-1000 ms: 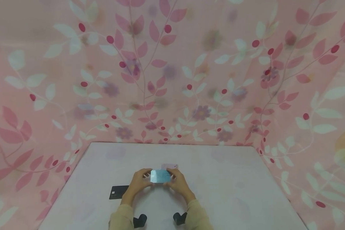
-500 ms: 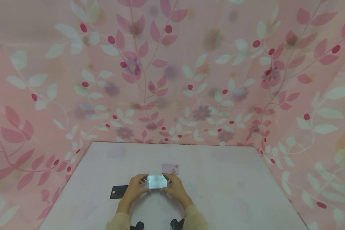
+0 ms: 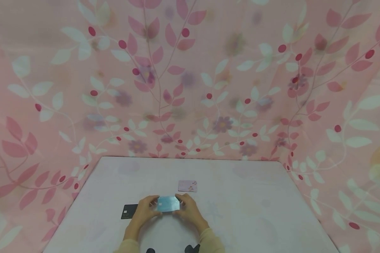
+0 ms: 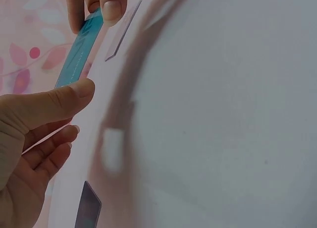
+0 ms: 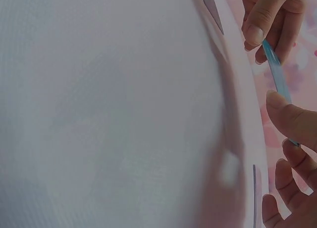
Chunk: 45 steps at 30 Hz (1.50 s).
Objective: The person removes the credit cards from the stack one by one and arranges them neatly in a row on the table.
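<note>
A light blue bank card is held above the table between both hands, its face tilted up toward the head camera. My left hand pinches its left end between thumb and fingers. The right hand pinches the opposite end the same way. In the left wrist view the blue card appears steeply slanted, with the thumb on its near side. From the right wrist the card is seen almost edge-on.
A black card lies on the white table beside the left wrist, partly hidden by it. Farther back lies a pale pink card with small figures printed on it. Pink floral cloth surrounds the table.
Both hands have drawn the blue card nearer to the body and slightly left. Its glare has shifted, and the pink card, partly covered before, now shows whole.
</note>
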Each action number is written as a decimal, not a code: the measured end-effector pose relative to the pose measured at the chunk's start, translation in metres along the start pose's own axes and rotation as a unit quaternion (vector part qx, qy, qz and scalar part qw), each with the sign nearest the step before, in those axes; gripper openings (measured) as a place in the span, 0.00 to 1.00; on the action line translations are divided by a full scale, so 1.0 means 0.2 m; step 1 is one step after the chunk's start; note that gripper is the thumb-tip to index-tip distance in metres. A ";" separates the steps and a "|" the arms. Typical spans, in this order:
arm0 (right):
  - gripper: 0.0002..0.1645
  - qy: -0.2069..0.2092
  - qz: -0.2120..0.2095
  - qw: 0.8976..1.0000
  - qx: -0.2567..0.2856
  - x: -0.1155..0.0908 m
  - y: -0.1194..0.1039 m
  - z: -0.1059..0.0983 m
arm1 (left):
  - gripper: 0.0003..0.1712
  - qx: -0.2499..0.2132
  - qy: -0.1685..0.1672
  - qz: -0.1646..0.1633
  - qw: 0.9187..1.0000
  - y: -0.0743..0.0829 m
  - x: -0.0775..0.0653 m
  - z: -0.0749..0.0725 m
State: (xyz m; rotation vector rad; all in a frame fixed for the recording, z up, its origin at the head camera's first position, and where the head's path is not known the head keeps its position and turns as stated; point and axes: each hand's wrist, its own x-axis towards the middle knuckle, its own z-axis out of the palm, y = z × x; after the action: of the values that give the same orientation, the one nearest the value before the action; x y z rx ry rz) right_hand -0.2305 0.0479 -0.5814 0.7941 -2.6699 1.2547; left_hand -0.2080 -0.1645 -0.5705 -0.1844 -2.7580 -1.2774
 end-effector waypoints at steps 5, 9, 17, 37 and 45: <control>0.39 -0.006 0.006 1.000 0.003 0.00 -0.01 0.01 | 0.37 0.004 0.002 -0.001 1.000 -0.01 -0.01 0.00; 0.38 -0.012 0.014 1.000 0.007 0.00 -0.01 0.02 | 0.37 0.003 0.005 0.001 1.000 -0.02 -0.03 -0.01; 0.39 -0.016 0.027 0.999 0.025 0.00 -0.02 0.06 | 0.38 0.006 0.000 -0.005 1.000 -0.05 -0.04 -0.03; 0.38 -0.027 0.034 0.999 0.010 0.00 -0.02 0.11 | 0.38 0.007 -0.013 -0.030 0.999 -0.10 -0.05 -0.04; 0.39 -0.030 0.045 0.998 0.019 0.00 -0.03 0.11 | 0.38 -0.006 -0.017 -0.040 0.999 -0.11 -0.05 -0.04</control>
State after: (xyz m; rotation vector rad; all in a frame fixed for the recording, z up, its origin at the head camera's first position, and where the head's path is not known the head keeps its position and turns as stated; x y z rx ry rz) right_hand -0.2256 0.0280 -0.5925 0.7350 -2.7667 1.3272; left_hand -0.2009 -0.1857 -0.5828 -0.0980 -2.8139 -1.3227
